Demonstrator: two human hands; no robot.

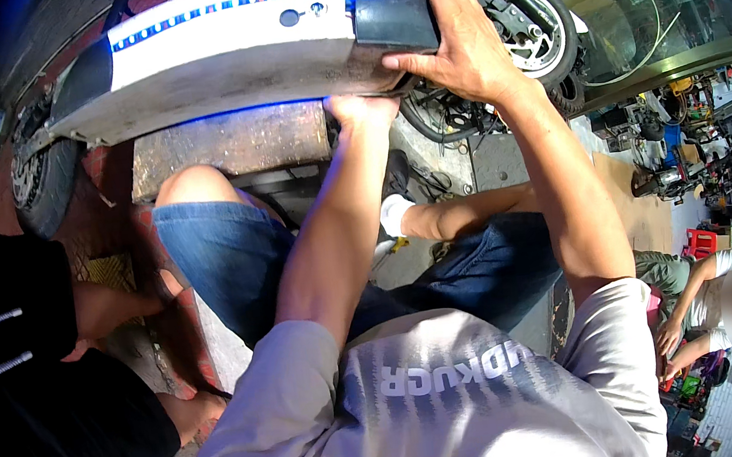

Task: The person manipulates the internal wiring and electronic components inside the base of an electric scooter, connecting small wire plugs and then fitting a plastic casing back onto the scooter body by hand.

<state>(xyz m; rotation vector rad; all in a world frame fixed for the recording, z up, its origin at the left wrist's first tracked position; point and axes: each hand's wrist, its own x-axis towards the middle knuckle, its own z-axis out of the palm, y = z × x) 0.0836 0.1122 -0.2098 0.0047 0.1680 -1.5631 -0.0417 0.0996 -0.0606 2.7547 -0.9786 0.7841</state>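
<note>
An electric scooter (222, 73) lies tilted across the top of the view, its long white deck side lit by a row of blue lights. My right hand (467, 45) is spread round the black end piece (391, 13) of the deck, thumb on the near side and fingers over the far edge. Under the deck's lower edge, close to that end, my left hand (363, 111) presses up against it; its fingers are hidden. A worn wooden block (230, 145) sits beneath the deck. The scooter's rear or front tyre (48, 188) hangs at the left, and a spoked-looking wheel (538, 33) stands beyond my right hand.
Another person's bare legs and dark shorts (113, 384) are close on the left. At the right, a seated person (691, 309) bends forward near a red stool (702, 242). A glass case (666, 5) stands at the upper right, with parked bikes (676, 179) and clutter below it.
</note>
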